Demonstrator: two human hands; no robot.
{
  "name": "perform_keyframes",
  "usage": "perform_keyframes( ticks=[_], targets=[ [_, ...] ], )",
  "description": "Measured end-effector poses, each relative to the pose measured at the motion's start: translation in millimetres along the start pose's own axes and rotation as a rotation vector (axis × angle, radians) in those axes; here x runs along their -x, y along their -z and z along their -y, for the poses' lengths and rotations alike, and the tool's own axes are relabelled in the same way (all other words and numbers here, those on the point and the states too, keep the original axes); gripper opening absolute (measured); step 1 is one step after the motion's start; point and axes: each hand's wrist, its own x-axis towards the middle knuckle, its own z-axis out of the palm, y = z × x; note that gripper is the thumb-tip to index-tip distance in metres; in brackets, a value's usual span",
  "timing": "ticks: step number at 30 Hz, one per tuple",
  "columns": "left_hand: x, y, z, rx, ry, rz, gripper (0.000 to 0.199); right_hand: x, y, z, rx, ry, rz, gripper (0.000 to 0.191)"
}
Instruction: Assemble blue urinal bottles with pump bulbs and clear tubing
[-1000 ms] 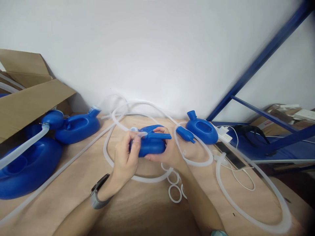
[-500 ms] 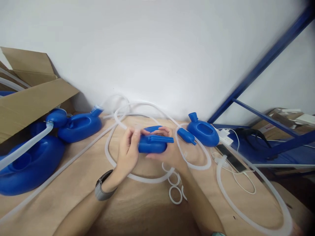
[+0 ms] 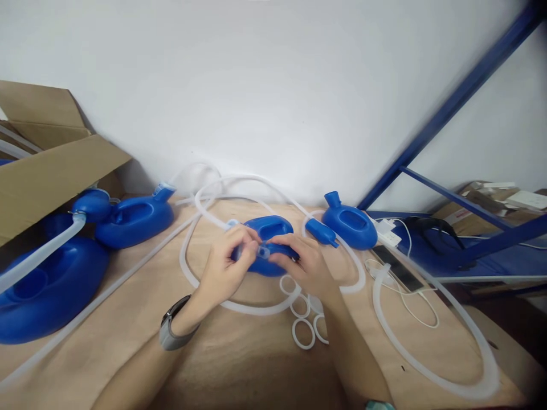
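My left hand (image 3: 231,256) is closed in a pinch on a small blue plastic piece with a clear end (image 3: 264,251), partly hidden by the fingers. From the other side, my right hand (image 3: 301,259) grips the same piece between thumb and fingers. Right behind and below lies a blue urinal bottle (image 3: 280,223) with a handle hole; the hands cover its front. White tubing (image 3: 256,312) loops around it on the table. Several white rings (image 3: 303,346) lie in front of my right hand, beside the forearm.
More blue bottles (image 3: 147,219) stand at left near an open cardboard box (image 3: 60,171). Another bottle (image 3: 352,225) and a blue funnel-like part (image 3: 321,232) lie at right. A phone (image 3: 397,267) with cables and more tubing (image 3: 427,371) lie nearer the right edge, by a blue metal frame (image 3: 461,199).
Earlier my hands held a blue part with a flat tab facing me. Its orientation has changed, a clear end now shows between my fingers, and more of the bottle behind is visible.
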Motion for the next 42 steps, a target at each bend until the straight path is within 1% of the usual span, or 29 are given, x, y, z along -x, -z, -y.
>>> perform_keyframes(
  ticks=[3,5,8,11,13,17,18,20,21,23,25,27,28,30,32,33,34,36,37,38,40,42],
  targets=[
    [0.3,-2.8,3.0,-0.051,-0.012,-0.032,0.025,-0.8,0.9,9.2,-0.016,-0.153,0.025,0.024],
    [2.0,-5.0,3.8,-0.080,-0.048,-0.032,0.024,-1.1,-0.6,14.5,-0.029,-0.204,-0.005,0.022],
    [5.8,-7.7,3.1,-0.114,-0.120,-0.041,0.023,-1.4,-4.8,18.5,-0.033,-0.207,-0.117,0.015],
    [8.8,-9.7,1.4,-0.134,-0.169,-0.045,0.020,-2.0,-7.9,20.1,-0.077,-0.236,-0.160,0.011],
    [9.7,-10.5,0.2,-0.143,-0.182,-0.031,0.018,-1.8,-8.7,21.0,-0.119,-0.270,-0.169,0.010],
    [8.5,-10.3,0.6,-0.166,-0.200,0.011,0.018,-0.1,-10.3,22.1,-0.152,-0.287,-0.256,0.010],
    [7.7,-10.1,1.7,-0.164,-0.201,0.024,0.017,0.3,-10.8,22.3,-0.154,-0.288,-0.277,0.011],
    [6.1,-9.5,4.9,-0.143,-0.189,0.032,0.005,0.6,-11.6,22.8,-0.156,-0.300,-0.307,0.011],
    [5.5,-9.3,6.7,-0.136,-0.183,0.036,0.006,0.4,-11.7,23.2,-0.156,-0.312,-0.320,0.012],
    [5.0,-8.7,9.6,-0.147,-0.191,0.046,0.016,-0.5,-11.2,23.9,-0.170,-0.337,-0.335,0.012],
    [5.6,-7.0,10.6,-0.208,-0.231,0.091,0.012,-1.5,-9.6,24.0,-0.203,-0.359,-0.323,0.012],
    [7.0,-3.9,9.3,-0.286,-0.276,0.178,0.021,-2.3,-6.8,22.5,-0.229,-0.369,-0.302,0.011],
    [7.8,-1.8,8.2,-0.321,-0.280,0.242,0.028,-2.5,-5.1,21.1,-0.232,-0.373,-0.293,0.011],
    [8.8,2.6,6.4,-0.375,-0.240,0.373,0.051,-2.7,-1.7,17.1,-0.222,-0.379,-0.283,0.012],
    [7.7,7.1,6.3,-0.411,-0.159,0.457,0.077,-2.7,1.1,12.2,-0.201,-0.390,-0.240,0.012],
    [6.1,9.6,7.0,-0.424,-0.122,0.471,0.081,-2.6,2.1,9.8,-0.183,-0.391,-0.204,0.013],
    [3.7,12.8,8.1,-0.430,-0.099,0.465,0.080,-2.5,2.9,7.5,-0.159,-0.385,-0.164,0.013],
    [-2.6,22.1,10.7,-0.426,-0.075,0.402,0.071,-2.2,4.2,3.8,-0.091,-0.348,-0.085,0.017],
    [-6.4,28.5,11.9,-0.421,-0.062,0.338,0.067,-1.9,5.0,2.7,-0.047,-0.318,-0.070,0.023],
    [-10.2,36.1,13.0,-0.414,-0.041,0.245,0.065,-1.4,6.1,2.2,0.002,-0.282,-0.077,0.030],
    [-17.9,53.7,15.4,-0.367,0.024,-0.015,0.063,-0.1,9.5,2.7,0.102,-0.192,-0.169,0.037],
    [-25.2,72.2,18.4,-0.215,0.100,-0.341,0.059,1.3,14.2,3.5,0.171,-0.090,-0.308,0.029]
  ],
)
